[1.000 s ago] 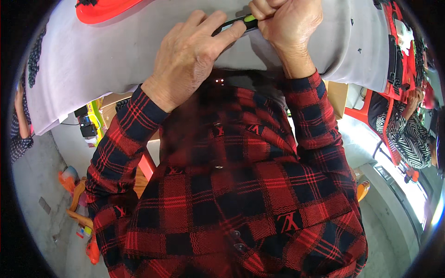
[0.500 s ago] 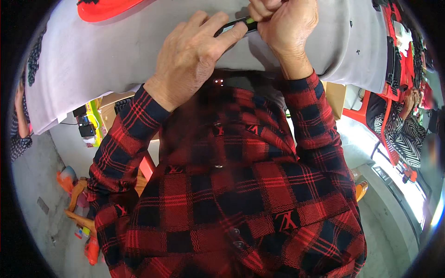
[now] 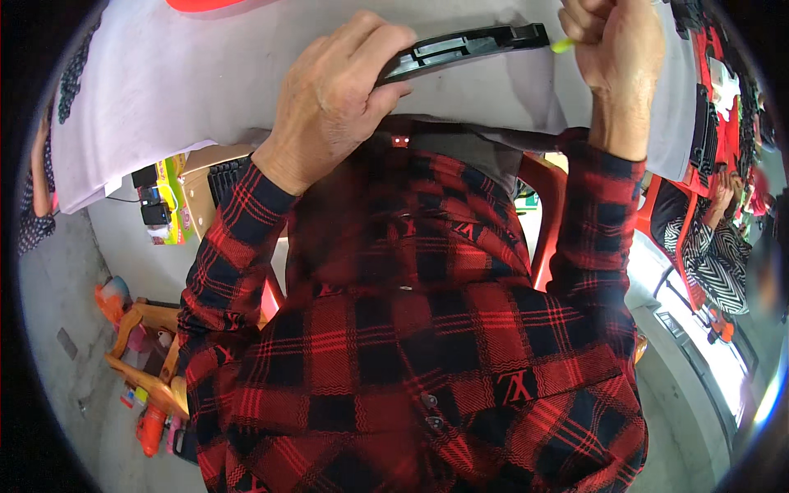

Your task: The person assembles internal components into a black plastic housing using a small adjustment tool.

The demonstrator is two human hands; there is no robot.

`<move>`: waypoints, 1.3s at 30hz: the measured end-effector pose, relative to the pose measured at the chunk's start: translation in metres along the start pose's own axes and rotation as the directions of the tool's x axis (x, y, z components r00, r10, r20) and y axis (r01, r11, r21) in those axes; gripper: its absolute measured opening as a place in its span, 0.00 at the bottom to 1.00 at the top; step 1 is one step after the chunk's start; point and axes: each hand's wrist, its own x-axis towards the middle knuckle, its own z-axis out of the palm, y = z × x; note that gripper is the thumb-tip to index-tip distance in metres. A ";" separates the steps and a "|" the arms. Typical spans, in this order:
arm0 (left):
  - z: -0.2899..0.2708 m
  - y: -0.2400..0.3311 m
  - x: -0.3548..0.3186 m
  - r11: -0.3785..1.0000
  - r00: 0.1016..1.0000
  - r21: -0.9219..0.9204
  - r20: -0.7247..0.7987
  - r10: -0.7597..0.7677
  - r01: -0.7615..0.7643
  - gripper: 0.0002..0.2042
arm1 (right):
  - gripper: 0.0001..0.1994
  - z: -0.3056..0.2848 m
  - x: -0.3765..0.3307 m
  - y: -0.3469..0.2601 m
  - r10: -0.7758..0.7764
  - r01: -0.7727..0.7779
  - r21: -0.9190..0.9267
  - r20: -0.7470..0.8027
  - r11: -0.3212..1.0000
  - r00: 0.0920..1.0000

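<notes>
My left hand (image 3: 329,100) is closed around the left end of a long, slightly curved black plastic strip (image 3: 485,43). Pale, shiny sections show in the strip's recessed middle, and its free end points right, above the grey cloth. Beyond that end my right hand (image 3: 622,51) is held up with its fingers curled, partly cut off by the upper edge. A small yellow-green tip (image 3: 563,45) sticks out from those fingers toward the strip, a short gap apart from it. What the tip belongs to is hidden in the hand.
A grey cloth (image 3: 205,99) covers the table before me, with a red rim (image 3: 205,3) at the top. Another person (image 3: 708,238) sits at right by a red table bearing black strips (image 3: 701,123). A wooden frame (image 3: 152,337) stands on the floor at left.
My right hand has moved right, away from my left hand, with the yellow-green tip. The black strip, mostly covered before, now shows most of its length. My left hand has barely moved.
</notes>
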 end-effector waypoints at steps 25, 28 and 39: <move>-0.015 0.007 0.009 0.995 0.994 0.003 -0.061 -0.095 0.095 0.23 | 0.17 -0.012 -0.043 0.000 0.185 0.546 -0.835 0.547 0.063 0.816; -0.009 0.020 0.012 0.978 0.953 -0.113 -0.228 -0.200 0.178 0.26 | 0.18 -0.012 -0.054 -0.002 0.139 0.471 -0.872 0.487 0.135 0.862; 0.028 0.025 0.017 0.362 0.977 -0.930 -0.017 -0.212 0.062 0.28 | 0.20 0.020 -0.101 0.028 -0.140 0.210 -0.894 0.167 0.395 0.976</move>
